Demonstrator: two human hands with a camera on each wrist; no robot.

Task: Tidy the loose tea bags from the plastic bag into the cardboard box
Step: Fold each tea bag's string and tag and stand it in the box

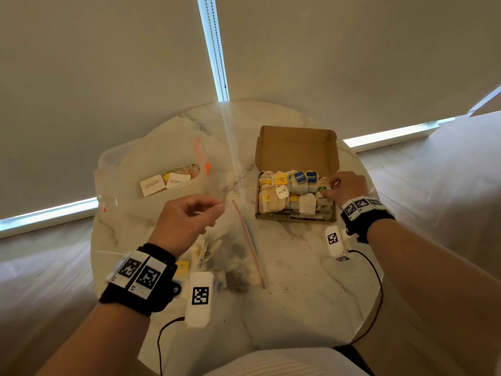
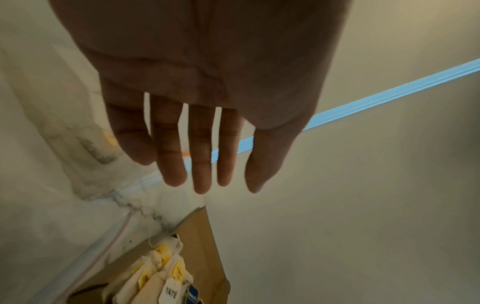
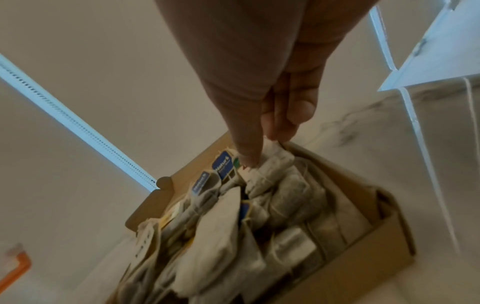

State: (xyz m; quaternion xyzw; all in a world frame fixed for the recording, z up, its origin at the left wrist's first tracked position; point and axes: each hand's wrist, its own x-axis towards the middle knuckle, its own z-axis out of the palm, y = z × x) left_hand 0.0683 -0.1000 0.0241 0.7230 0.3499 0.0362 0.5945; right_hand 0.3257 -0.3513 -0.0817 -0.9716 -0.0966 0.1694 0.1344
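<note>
Round white marble table (image 1: 298,280) fills frame centre. Clear zip-seal plastic bag (image 1: 233,256) lower centre, some tea bags inside. Open brown cardboard box (image 1: 296,147) centre right, nearly full. Left hand (image 1: 187,221) centre, over the bag, fingers loose, holding nothing. Right hand (image 1: 348,187) at the box's right edge, thumb and fingertips pinching a pale paper tea bag (image 3: 275,164). Best: slot it upright into the row, tuck its tag.

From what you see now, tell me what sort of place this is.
Probably a room at home: a round marble table by windows with drawn blinds, wooden floor, and loose tea bags in a box.
</note>
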